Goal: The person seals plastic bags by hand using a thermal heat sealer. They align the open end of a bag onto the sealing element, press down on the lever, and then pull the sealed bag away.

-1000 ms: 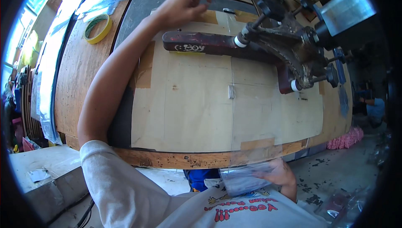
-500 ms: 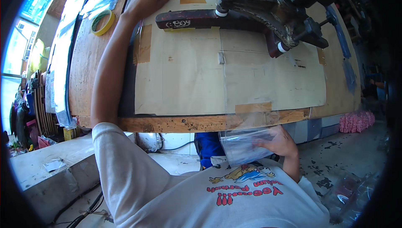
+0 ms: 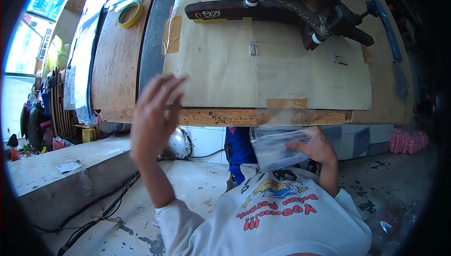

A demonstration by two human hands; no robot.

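My left hand (image 3: 157,117) hangs in the air at the table's near left edge, slightly blurred, its fingers apart and nothing visible in them. Below that edge, further right, my right hand (image 3: 318,147) grips a stack of clear plastic sheets (image 3: 275,151), with the thumb laid over them. Clear film also drapes across the edge just above the stack. A pale board (image 3: 211,77) lies on the table, fixed with brown tape (image 3: 286,103). Across its far part runs a dark angled bar (image 3: 216,11), carried by a cast metal bracket (image 3: 296,3).
A yellow tape roll (image 3: 130,15) lies on the wooden tabletop at left, beside piled plastic film (image 3: 83,75). Black cables (image 3: 101,218) run along the floor by a low ledge (image 3: 89,176). A pink bundle (image 3: 408,141) sits on the floor at right.
My left hand has come back from the board's far left corner to the near edge. My right hand still holds the plastic sheets. The view has shifted slightly.
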